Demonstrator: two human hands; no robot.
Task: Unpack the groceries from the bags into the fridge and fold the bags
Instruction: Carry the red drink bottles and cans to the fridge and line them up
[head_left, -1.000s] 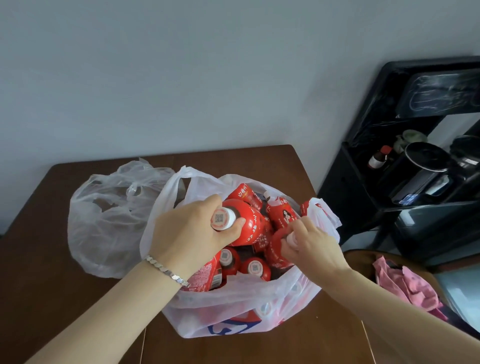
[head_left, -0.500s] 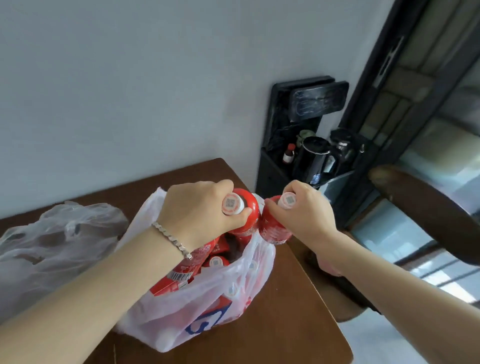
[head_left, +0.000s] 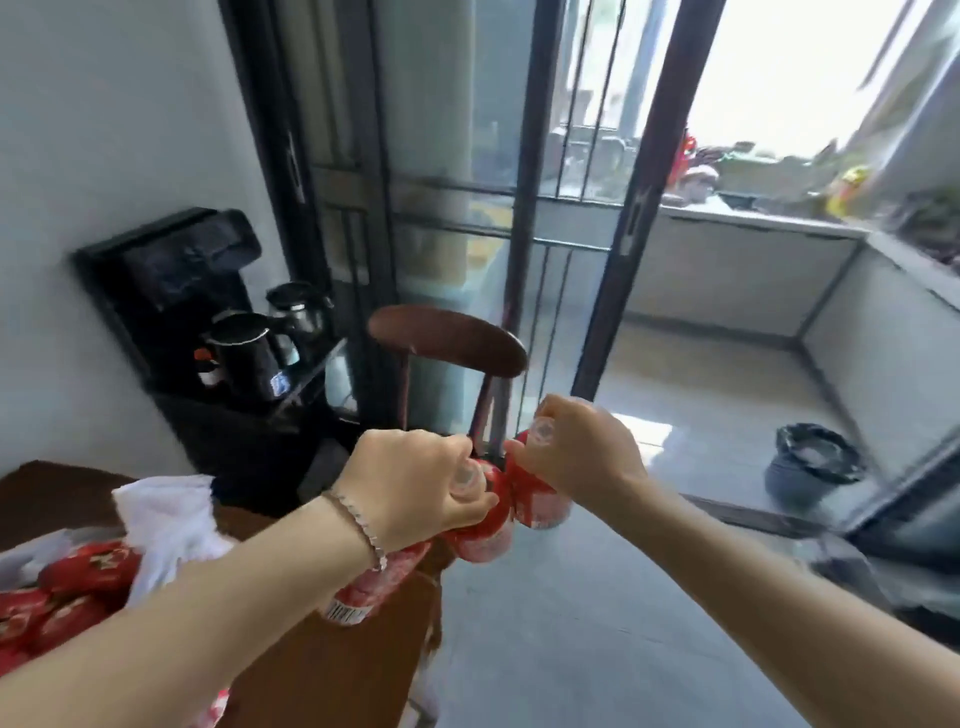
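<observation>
My left hand (head_left: 415, 483) grips red bottles (head_left: 480, 530) by their white caps; a second one (head_left: 363, 592) hangs lower under my wrist. In my right hand (head_left: 582, 452) is another red bottle (head_left: 540, 499), held by its cap. Both hands are in the air past the right edge of the brown table (head_left: 332, 670), close together. The white plastic bag (head_left: 166, 525) sits at the lower left on the table, still holding several red bottles (head_left: 67, 592). The fridge is not in view.
A dark wooden chair (head_left: 447, 343) stands right behind my hands. A black stand with kettles (head_left: 244, 353) is against the wall on the left. Sliding glass doors (head_left: 519, 208) lead to a balcony. A dark bin (head_left: 810, 467) sits on the tiled floor at right.
Both hands lifted their bottles out of the bag and carried them right, off the table's edge. The view swung right from the table toward the balcony doors.
</observation>
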